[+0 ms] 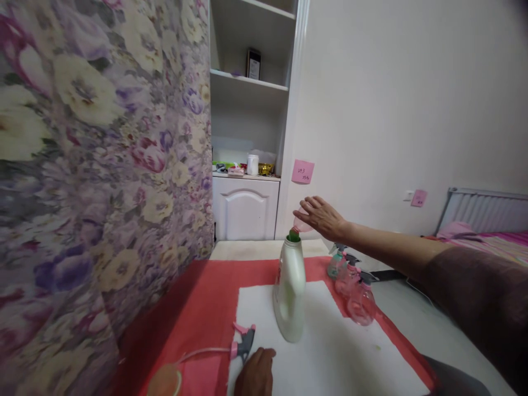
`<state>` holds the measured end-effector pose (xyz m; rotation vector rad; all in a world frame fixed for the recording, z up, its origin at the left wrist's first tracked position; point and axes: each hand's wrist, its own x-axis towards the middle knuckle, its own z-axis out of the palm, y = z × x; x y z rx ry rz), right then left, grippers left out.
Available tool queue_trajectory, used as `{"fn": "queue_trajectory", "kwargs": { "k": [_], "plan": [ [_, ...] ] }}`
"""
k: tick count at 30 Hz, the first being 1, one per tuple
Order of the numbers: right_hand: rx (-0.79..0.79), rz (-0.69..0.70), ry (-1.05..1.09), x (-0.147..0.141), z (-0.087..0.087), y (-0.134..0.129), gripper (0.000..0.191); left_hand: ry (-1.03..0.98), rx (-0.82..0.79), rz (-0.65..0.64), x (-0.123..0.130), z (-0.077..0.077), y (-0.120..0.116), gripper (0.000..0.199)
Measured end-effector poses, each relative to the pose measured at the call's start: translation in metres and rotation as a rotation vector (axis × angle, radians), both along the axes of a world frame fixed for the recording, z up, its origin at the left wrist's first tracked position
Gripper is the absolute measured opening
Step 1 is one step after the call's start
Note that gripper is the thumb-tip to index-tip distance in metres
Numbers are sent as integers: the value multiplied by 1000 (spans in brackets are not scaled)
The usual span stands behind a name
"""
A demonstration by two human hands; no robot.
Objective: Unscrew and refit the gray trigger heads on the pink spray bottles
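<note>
My right hand (pixel 324 215) reaches forward, its fingers wrapped over a clear pink bottle (pixel 302 221). The bottle is tipped, with its neck down at a green funnel (pixel 294 235). That funnel sits in the mouth of a tall pale-green jug (pixel 291 297), which stands upright on a white sheet. At the lower edge, my left hand (pixel 256 373) rests on the sheet with fingers curled closed, and I see nothing in them. Just beside it lies a pink and dark grey spray trigger head (pixel 243 345) with a thin clear tube.
Several spray bottles (pixel 359 305), pink and green, stand along the right side of the red cloth (pixel 206 297). A round orange-brown object (pixel 165 380) is at the lower left. A flowered curtain (pixel 103 165) hangs on the left. Behind are shelves (pixel 249 80) and a bed (pixel 487 220).
</note>
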<state>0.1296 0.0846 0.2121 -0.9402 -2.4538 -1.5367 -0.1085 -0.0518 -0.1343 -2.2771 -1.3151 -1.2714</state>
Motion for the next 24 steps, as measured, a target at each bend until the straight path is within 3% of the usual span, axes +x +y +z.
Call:
{"fn": "queue_trajectory", "kwargs": {
  "k": [6,13,17,21,24],
  "plan": [
    [-61,8,45,9,-6,2,40,-46,42,225,-15,16,-2,30],
    [-210,16,229,18,-14,9,49,123,-175,579,-32,20,-1,38],
    [-294,0,378,34,-25,12,64,182,-295,595,-33,17,-1,44],
    [-363,-46,612,62,-54,0,72,208,-358,562,-34,23,2,43],
    [-465,-50,745,84,-105,-24,66,235,-378,537,-37,28,5,41]
  ]
}}
